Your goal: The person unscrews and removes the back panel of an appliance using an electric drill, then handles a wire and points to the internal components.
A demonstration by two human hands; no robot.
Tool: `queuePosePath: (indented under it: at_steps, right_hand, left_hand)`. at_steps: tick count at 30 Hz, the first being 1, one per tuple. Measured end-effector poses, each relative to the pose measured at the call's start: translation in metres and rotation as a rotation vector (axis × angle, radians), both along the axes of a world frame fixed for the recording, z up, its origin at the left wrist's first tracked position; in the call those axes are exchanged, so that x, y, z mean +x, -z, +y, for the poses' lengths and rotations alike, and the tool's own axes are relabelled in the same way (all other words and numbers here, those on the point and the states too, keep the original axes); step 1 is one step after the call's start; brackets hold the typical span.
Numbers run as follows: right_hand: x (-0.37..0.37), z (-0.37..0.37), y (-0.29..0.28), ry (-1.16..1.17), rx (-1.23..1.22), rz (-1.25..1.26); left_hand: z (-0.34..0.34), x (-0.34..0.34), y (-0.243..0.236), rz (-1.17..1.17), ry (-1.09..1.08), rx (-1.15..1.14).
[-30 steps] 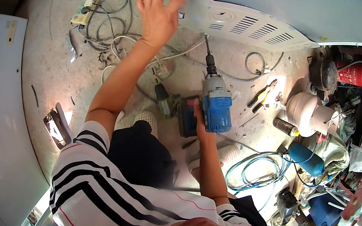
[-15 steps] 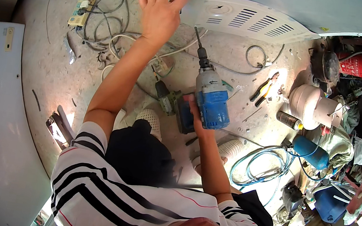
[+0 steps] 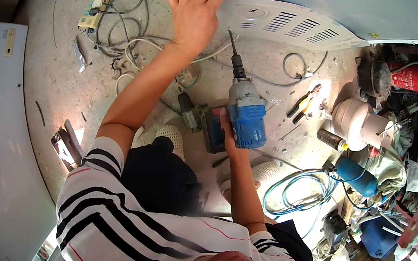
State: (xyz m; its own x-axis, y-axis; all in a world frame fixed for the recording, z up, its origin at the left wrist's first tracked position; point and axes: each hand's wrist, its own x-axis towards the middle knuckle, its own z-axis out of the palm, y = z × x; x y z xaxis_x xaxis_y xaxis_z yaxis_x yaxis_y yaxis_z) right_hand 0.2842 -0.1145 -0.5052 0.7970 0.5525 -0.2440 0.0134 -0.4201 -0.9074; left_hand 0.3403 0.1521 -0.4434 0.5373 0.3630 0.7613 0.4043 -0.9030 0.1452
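now the blue drill (image 3: pixel 246 117) is clasped in the right hand (image 3: pixel 229 135), its long axis aimed forward at the left end of the vented panel (image 3: pixel 290 27), where the left hand (image 3: pixel 196 18) is placed, its grip unclear.

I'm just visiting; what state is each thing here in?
Blue power drill: held in the right hand, bit fitted; running or not, can't tell.
Slotted white panel: left hand at its upper left corner.
Green-black drill: lying on the floor, unheld.
Power strip: plugs inserted; live or not, can't tell.
Pliers: on the floor, handles spread.
Blue hose: loosely coiled.
Spray can: on its side.
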Motion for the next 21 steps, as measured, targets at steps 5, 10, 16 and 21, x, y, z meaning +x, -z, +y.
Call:
queuePosePath:
  at_steps: [5, 10, 16, 21]
  right_hand:
    - [0.002, 0.0, -0.004, 0.036, 0.028, -0.005]
    - [0.004, -0.001, -0.005, 0.015, 0.005, -0.012]
    - [0.005, 0.003, -0.008, -0.047, -0.044, -0.027]
    - [0.002, 0.015, -0.013, 0.032, 0.197, 0.175]
  left_hand:
    - [-0.012, -0.007, -0.002, 0.019, 0.004, -0.008]
    - [-0.001, -0.007, -0.008, 0.007, 0.074, -0.066]
    - [-0.015, -0.018, -0.015, 0.053, 0.1, -0.129]
    - [-0.029, -0.018, -0.024, 0.107, 0.058, -0.128]
